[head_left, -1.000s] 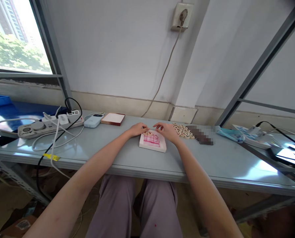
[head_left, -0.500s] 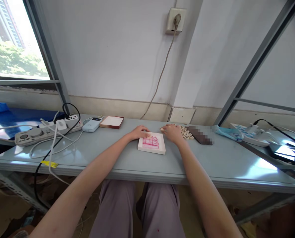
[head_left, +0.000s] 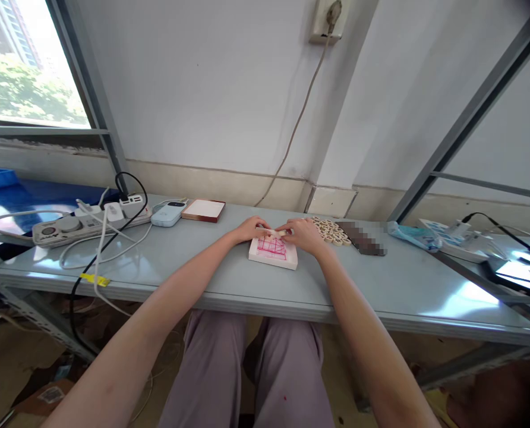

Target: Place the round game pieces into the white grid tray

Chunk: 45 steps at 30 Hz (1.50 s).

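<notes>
A white square board [head_left: 273,254] with a pink grid pattern lies on the grey table [head_left: 394,279], just behind the table's front edge. My left hand [head_left: 249,229] and my right hand [head_left: 303,233] rest at the board's far edge, their fingertips nearly meeting. Between the fingertips shows a small cream piece [head_left: 271,232], partly hidden, and I cannot tell whether it is held. Several cream tiles with dark marks [head_left: 330,231] lie in a heap just right of my right hand.
A dark strip [head_left: 362,238], blurred out, lies right of the tiles. Further left are a brown-edged white square [head_left: 203,210], a pale blue device [head_left: 169,214] and a power strip [head_left: 87,224] with tangled cables. A blue packet [head_left: 411,236] sits to the right.
My right hand has moved left from beside the tiles onto the board's far edge. My hands are now closer together, and the view has shifted slightly.
</notes>
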Each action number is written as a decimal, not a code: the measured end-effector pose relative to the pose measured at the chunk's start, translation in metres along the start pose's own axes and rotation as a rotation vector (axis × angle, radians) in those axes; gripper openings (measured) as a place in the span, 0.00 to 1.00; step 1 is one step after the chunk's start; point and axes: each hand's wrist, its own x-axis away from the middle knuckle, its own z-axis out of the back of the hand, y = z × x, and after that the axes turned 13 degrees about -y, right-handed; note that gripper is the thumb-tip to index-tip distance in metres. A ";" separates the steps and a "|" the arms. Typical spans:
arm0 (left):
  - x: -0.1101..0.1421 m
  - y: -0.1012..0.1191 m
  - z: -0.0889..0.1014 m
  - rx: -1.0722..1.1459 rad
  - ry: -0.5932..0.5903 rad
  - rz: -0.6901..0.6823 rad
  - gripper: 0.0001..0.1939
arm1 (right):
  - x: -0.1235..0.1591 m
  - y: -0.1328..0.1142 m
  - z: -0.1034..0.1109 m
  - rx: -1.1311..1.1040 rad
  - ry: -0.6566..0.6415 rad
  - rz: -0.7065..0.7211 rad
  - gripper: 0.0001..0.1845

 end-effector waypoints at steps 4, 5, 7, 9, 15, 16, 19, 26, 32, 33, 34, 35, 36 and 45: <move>0.001 0.001 0.000 0.003 0.046 0.011 0.16 | 0.001 -0.005 0.001 0.000 -0.043 -0.021 0.22; 0.001 0.001 0.000 0.002 0.045 0.016 0.16 | 0.001 -0.005 0.001 -0.035 -0.057 -0.014 0.22; 0.001 0.001 0.000 0.001 0.032 0.023 0.16 | 0.001 -0.002 0.001 -0.099 -0.083 -0.003 0.19; 0.001 0.002 0.001 0.007 0.016 0.030 0.17 | 0.001 0.001 0.000 -0.139 -0.099 0.017 0.16; 0.002 0.006 0.002 0.028 -0.017 0.067 0.20 | -0.003 0.002 -0.003 -0.157 -0.080 0.056 0.11; 0.003 0.006 0.002 0.031 -0.019 0.063 0.20 | -0.003 0.000 -0.003 -0.169 -0.070 0.066 0.12; 0.002 0.004 0.002 0.035 -0.020 0.027 0.18 | -0.005 -0.005 -0.004 -0.245 -0.055 0.143 0.15; 0.000 0.000 0.001 0.040 -0.042 0.001 0.15 | -0.008 -0.019 -0.009 -0.394 -0.123 0.276 0.12; 0.000 0.001 0.001 0.030 -0.030 0.027 0.18 | -0.001 -0.008 0.003 -0.243 0.048 0.142 0.14; 0.001 0.001 0.001 0.029 -0.028 0.030 0.18 | 0.000 -0.005 0.004 -0.176 0.065 0.107 0.13; 0.001 0.001 0.001 0.030 -0.028 0.029 0.18 | 0.002 -0.004 0.006 -0.108 0.069 0.081 0.13; 0.000 0.002 0.001 0.033 -0.029 0.028 0.18 | 0.003 -0.003 0.006 -0.045 0.062 0.064 0.13; 0.000 0.002 0.001 0.035 -0.030 0.029 0.18 | 0.003 -0.002 0.006 0.004 0.048 0.054 0.13; 0.000 -0.001 0.001 0.020 -0.018 0.027 0.17 | 0.001 -0.008 -0.001 0.118 -0.032 -0.021 0.11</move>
